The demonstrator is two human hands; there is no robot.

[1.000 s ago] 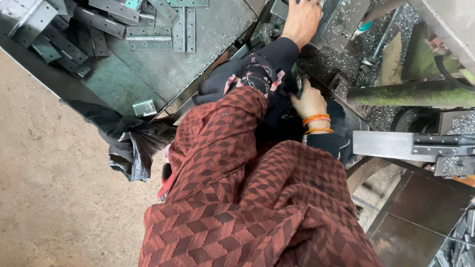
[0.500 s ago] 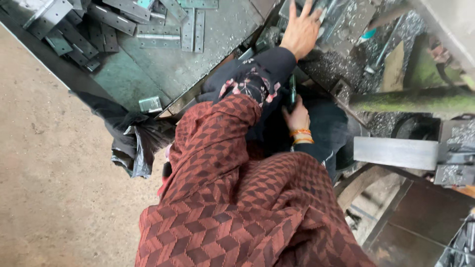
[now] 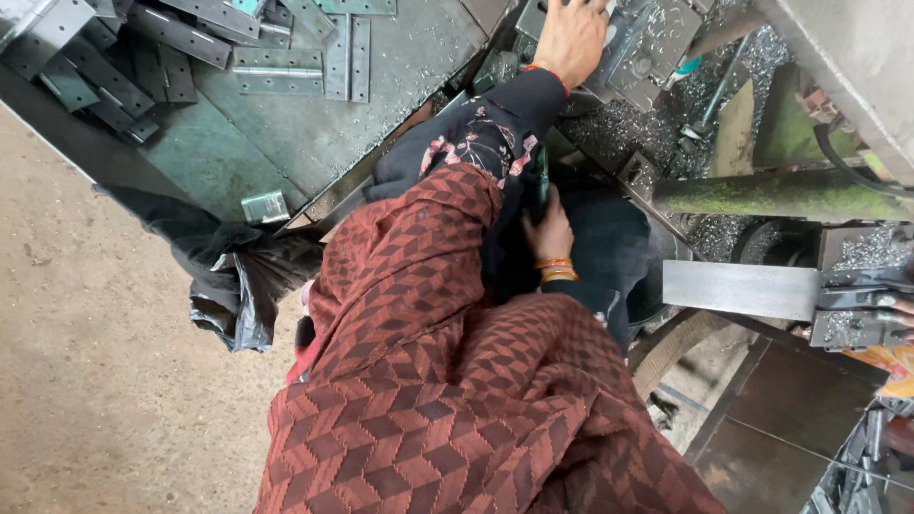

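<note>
Nearest the camera, a dark red shawl [image 3: 428, 381] with a zigzag weave covers the person's lap and shoulders and hides most of both arms. Just beyond its upper edge, the right hand [image 3: 547, 238] is tucked low against the body, orange bangles [image 3: 555, 270] at the wrist. Its fingers curl around a slim dark green handle [image 3: 540, 186] that rises between the arms; the hand is closed on it, probably to keep the tool ready while the other hand works. What the handle belongs to cannot be told, since its ends are hidden.

To the left, on the dusty floor, a crumpled black plastic bag [image 3: 228, 276] slumps against the edge of the metal worktable [image 3: 400, 105], close enough to take what falls from the rim. A single small folded hinge [image 3: 265, 207] sits alone near that edge.

Further out, the left arm stretches forward in a black floral sleeve [image 3: 476, 143]. The left hand [image 3: 569, 38] lies palm down, fingers spread, on a flat metal plate [image 3: 657, 43] at the top of the view. It presses rather than grips, seemingly to hold the piece steady; whether the fingertips hook anything cannot be seen.

Silver metal shavings [image 3: 628, 114] litter the area right of the arm. At the far left of the table, about 10 long steel hinges [image 3: 276, 62] lie heaped and fanned within reach.
</note>
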